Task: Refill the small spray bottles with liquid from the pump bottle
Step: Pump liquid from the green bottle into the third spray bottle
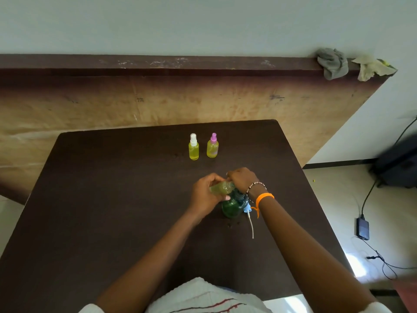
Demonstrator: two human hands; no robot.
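The small spray bottle (220, 188) being filled lies almost on its side, its long axis running left to right with the open neck toward the pump head of the green pump bottle (233, 205). The left hand (206, 195) grips its body with fingers curled round it, holding it just above and left of the pump bottle's top. It already shows yellow-green liquid inside; how full cannot be told.

The right hand (242, 180) sits over the pump bottle's top, fingers bent down on the pump head, so the neck-to-nozzle alignment is hidden under it; my judgement is that the next press depends on that alignment holding.

The pump bottle stands upright on the tabletop (112, 199), dark green liquid low in it. Just right of its base lies a blue sprayer cap with its dip tube (249, 216), off its bottle.

Well beyond the pump bottle stand two capped bottles, both near full of yellow liquid: the white-capped bottle (193, 147) and the pink-capped bottle (212, 146).
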